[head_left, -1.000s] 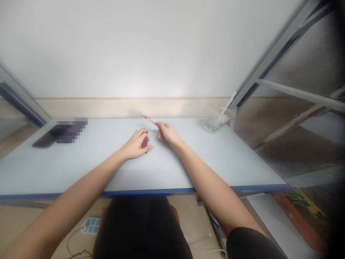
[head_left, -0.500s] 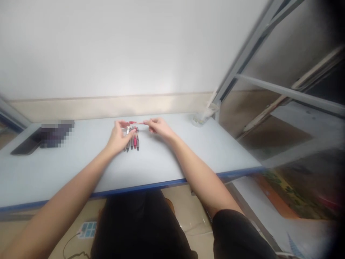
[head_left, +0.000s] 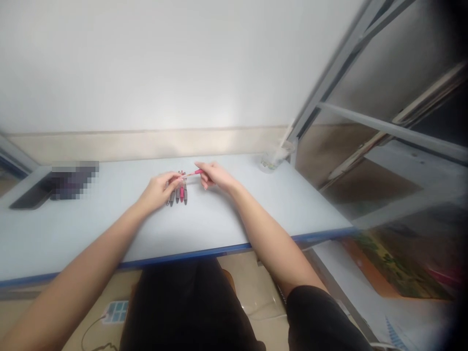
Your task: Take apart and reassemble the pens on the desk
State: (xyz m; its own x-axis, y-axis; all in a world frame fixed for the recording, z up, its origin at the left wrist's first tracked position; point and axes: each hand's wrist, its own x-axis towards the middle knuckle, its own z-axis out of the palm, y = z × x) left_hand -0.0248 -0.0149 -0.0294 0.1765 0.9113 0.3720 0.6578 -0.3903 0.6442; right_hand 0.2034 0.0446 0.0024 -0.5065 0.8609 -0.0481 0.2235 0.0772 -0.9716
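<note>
My left hand (head_left: 161, 189) is closed, its thumb and fingers pinching the clear left end of a thin pen (head_left: 190, 174). At the pen's pink right end, my right hand (head_left: 215, 177) has its thumb and forefinger closed on it. The pen lies nearly level between the two hands, just above the table. Below it several pens (head_left: 182, 194), grey and one red, lie side by side on the table, their tips toward me. My left hand partly covers the row.
A clear plastic cup (head_left: 270, 161) with a white stick stands at the back right. Dark flat objects (head_left: 32, 192), partly blurred out, lie at the left of the pale blue table (head_left: 204, 229). A metal frame rises at the right.
My left fingers have closed in on the pen's left end. My right hand has turned around the pink end. The pen's pink part now shows at the right; red showed at the left before.
</note>
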